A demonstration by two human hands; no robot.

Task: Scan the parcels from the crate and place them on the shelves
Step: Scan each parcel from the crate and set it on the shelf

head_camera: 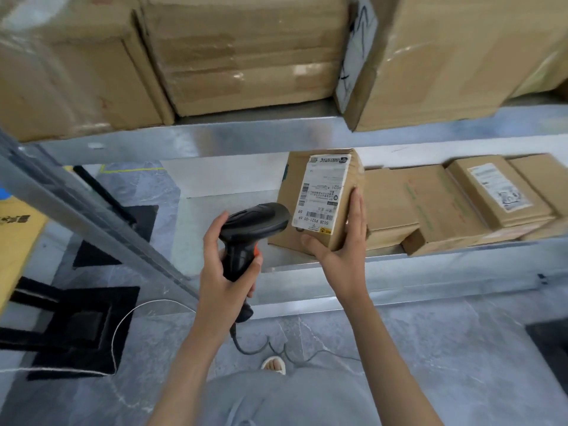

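Metal shelf (307, 139) stood ahead. Left hand (226, 265) gripped a scanner (252, 229), its head beside a parcel (319, 198) that the right hand (341, 241) held at the shelf's edge; label print blurred.

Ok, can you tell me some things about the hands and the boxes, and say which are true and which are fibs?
1. The left hand holds a black scanner. True.
2. The right hand holds a parcel with a white label. True.
3. The parcel is in a crate. False: it sits at the front of the lower metal shelf.
4. The upper shelf holds big cardboard boxes. True.
5. The scanner has no cable. False: a cable trails from its handle to the floor.
6. The scanner points away from the parcel. False: its head faces the label.
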